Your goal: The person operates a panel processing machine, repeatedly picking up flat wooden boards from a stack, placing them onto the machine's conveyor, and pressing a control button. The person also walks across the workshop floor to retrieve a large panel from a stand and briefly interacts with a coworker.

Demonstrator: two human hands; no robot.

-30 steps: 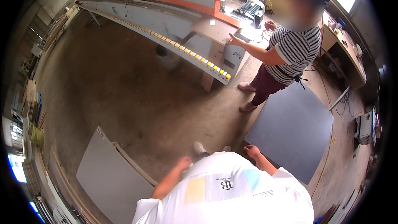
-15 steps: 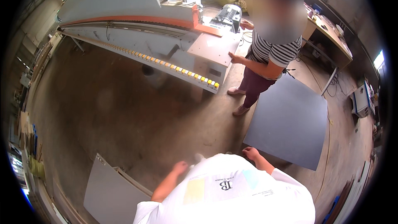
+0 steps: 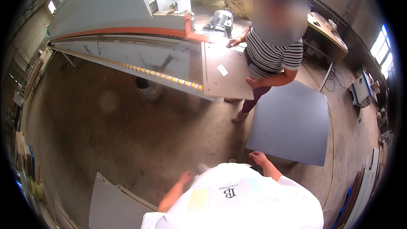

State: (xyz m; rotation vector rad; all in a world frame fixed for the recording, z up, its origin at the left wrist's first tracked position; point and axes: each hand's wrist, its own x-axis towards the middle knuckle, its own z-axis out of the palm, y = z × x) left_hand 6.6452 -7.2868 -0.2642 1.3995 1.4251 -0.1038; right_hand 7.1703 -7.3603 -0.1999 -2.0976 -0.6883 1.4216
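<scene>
The long grey machine spans the upper left; the co-worker stands at its near end. The dark-grey panel lies at right, behind the co-worker's legs; its edge could cause a trip if the co-worker steps back. The light-grey panel is at lower left. The brown panel, at the machine's end, is gripped by both co-worker's hands; a slipped grip could let it drop or strike the machine. The wearer's right hand, near the dark-grey panel, appears curled and bears no visible load; whether its fingers meet cannot be told. The left hand, nearest the light-grey panel, is blurred; its finger state cannot be told. Count: machine, one; co-worker, one; dark-grey panel, one; light-grey panel, at least one; brown panel, one; motor, one; wearer's hands, two.
</scene>
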